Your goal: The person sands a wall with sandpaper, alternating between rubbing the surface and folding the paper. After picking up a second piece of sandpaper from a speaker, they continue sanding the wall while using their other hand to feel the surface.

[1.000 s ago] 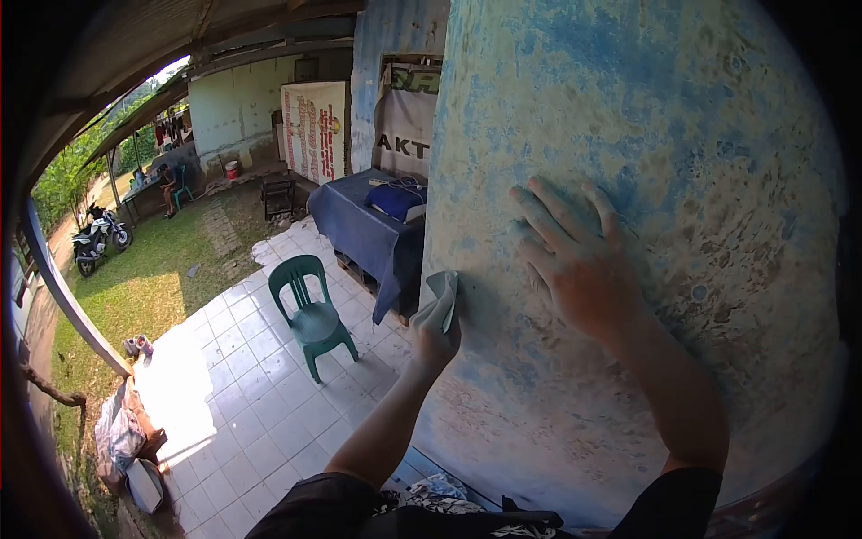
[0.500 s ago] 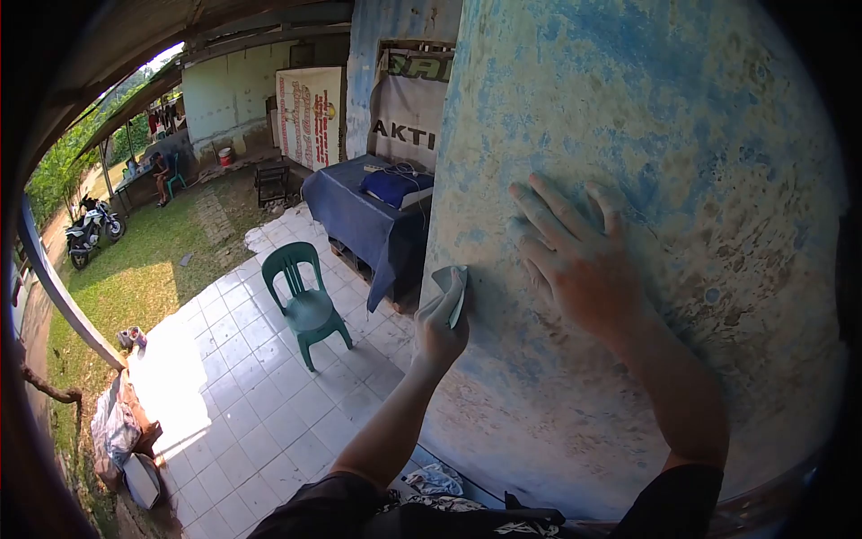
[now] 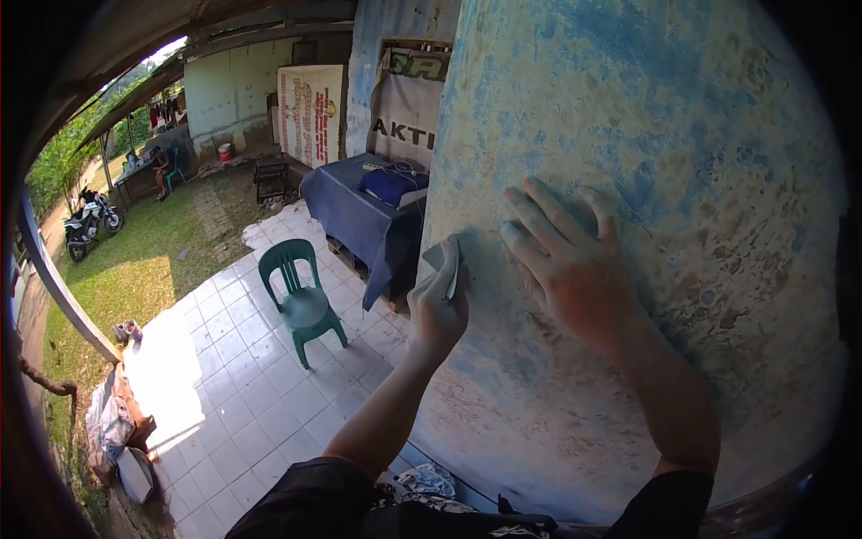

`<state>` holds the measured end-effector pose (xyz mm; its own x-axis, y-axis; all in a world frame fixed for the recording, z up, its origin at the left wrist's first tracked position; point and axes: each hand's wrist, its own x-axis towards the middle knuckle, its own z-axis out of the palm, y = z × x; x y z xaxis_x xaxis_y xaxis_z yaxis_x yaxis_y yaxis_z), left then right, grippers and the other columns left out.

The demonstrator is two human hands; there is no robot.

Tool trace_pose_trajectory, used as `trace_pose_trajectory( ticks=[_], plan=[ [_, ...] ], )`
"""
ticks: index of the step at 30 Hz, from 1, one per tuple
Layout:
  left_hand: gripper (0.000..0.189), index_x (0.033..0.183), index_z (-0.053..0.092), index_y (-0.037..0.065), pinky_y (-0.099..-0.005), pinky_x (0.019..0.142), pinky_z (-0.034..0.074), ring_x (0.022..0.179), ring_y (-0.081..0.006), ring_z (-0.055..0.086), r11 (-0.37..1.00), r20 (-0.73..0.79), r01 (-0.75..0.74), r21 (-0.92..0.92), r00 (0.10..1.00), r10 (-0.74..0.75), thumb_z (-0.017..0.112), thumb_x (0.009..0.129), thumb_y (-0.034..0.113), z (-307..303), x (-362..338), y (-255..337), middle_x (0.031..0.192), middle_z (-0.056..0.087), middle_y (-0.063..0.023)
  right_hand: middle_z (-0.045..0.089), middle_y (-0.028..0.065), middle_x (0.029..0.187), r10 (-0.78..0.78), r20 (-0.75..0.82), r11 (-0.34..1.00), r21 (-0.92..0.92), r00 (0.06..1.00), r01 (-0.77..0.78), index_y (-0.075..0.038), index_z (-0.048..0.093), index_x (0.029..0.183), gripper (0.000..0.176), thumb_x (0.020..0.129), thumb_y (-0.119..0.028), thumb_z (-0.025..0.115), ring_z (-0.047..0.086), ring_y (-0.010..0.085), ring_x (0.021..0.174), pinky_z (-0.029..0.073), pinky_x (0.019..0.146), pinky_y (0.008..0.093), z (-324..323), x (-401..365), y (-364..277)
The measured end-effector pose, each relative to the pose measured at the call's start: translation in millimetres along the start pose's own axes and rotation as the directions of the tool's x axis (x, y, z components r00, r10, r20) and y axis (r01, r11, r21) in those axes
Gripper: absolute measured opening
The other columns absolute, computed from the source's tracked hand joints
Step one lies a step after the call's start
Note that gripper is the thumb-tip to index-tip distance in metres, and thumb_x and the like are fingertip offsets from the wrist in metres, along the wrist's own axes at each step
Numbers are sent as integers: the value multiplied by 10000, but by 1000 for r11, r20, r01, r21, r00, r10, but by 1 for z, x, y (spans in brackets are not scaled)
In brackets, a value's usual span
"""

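Observation:
A worn blue and cream wall (image 3: 557,117) with patchy, peeling paint fills the right side. Near its left edge, my left hand (image 3: 437,301) is closed around a thin folded sheet (image 3: 452,269), grey-green in colour, held against the wall. What the sheet is made of cannot be told. To the right of it, my right hand (image 3: 575,260) lies on the wall surface with its fingers spread and nothing in them. Pale dust coats the fingers of both hands.
A green plastic chair (image 3: 303,301) stands on white floor tiles (image 3: 269,404). Behind it is a table under a blue cover (image 3: 346,198). Bags (image 3: 117,422) lie at lower left. A motorcycle (image 3: 92,222) and a seated person (image 3: 162,171) are farther off.
My left hand has moved slightly up along the wall edge with the sheet, which is now tilted differently. My right hand has shifted only slightly left.

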<state>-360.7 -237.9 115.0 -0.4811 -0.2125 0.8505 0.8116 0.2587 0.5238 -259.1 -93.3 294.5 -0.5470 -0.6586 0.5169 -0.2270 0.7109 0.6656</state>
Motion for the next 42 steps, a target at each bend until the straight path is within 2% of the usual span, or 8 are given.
trace_pose_trajectory(
  ticks=[5, 10, 13, 16, 23, 29, 34, 42],
  plan=[
    [425, 1402, 629, -70, -322, 592, 505, 616, -326, 689, 995, -18, 48, 85, 999, -47, 652, 979, -29, -1, 28, 16, 761, 647, -249, 544, 18, 1576, -3, 16, 999, -33, 1000, 4, -158, 740, 1194, 271, 959, -287, 699, 421, 184, 1515, 296, 1197, 564, 1, -2, 0],
    [497, 1425, 622, -47, -358, 646, 541, 654, -343, 690, 976, 7, -188, 112, 982, 188, 664, 930, -34, -5, -18, -1, 772, 660, -240, 584, 35, 1540, 7, 8, 999, 52, 1000, -8, -150, 770, 1147, 224, 969, -227, 658, 423, 178, 1515, 267, 1236, 535, -3, -2, 0],
    [479, 1411, 639, -34, -362, 630, 532, 631, -338, 671, 991, 76, -3, 130, 997, -7, 659, 933, -30, -10, 11, 11, 745, 641, -233, 588, 35, 1535, 9, -23, 999, 49, 1000, -8, -154, 772, 1134, 215, 973, -229, 651, 421, 177, 1516, 266, 1237, 535, -1, -2, -1],
    [453, 1398, 654, -25, -356, 614, 518, 604, -339, 647, 986, -15, -125, 109, 992, 128, 652, 945, -24, -6, 36, 1, 726, 625, -229, 589, 37, 1534, -8, -23, 1000, 13, 1000, 8, -159, 773, 1122, 208, 977, -229, 642, 418, 177, 1518, 265, 1237, 536, -1, -3, 1],
    [491, 1414, 640, -36, -361, 615, 533, 619, -352, 677, 988, 39, -93, 122, 995, 89, 658, 924, -52, -9, -21, -13, 741, 637, -232, 590, 36, 1533, -9, 21, 999, 31, 1000, 8, -162, 772, 1123, 207, 977, -219, 637, 416, 176, 1519, 263, 1239, 536, -5, -4, 2],
    [508, 1410, 658, 8, -374, 629, 538, 625, -341, 653, 979, -32, -131, 155, 990, 137, 650, 907, -57, -12, 39, 0, 762, 650, -222, 583, 37, 1540, -22, -11, 1000, 1, 1000, 22, -165, 775, 1098, 190, 975, -216, 639, 408, 175, 1523, 249, 1248, 546, -2, -6, 1],
    [518, 1408, 649, -23, -381, 641, 544, 666, -356, 690, 979, 82, -93, 180, 993, 80, 623, 892, -63, -14, -27, -3, 772, 658, -218, 576, 41, 1543, -16, 28, 998, 54, 999, 14, -157, 764, 1116, 198, 978, -219, 636, 393, 191, 1535, 246, 1253, 565, -5, -7, 1],
    [531, 1417, 647, -9, -375, 648, 542, 668, -384, 686, 990, -24, -95, 102, 995, 97, 623, 890, -70, -13, 30, -8, 805, 663, -271, 578, 41, 1543, -18, 1, 999, 32, 1000, 18, -153, 758, 1124, 207, 986, -235, 627, 392, 199, 1537, 253, 1246, 571, -2, -8, 0]
  ],
)
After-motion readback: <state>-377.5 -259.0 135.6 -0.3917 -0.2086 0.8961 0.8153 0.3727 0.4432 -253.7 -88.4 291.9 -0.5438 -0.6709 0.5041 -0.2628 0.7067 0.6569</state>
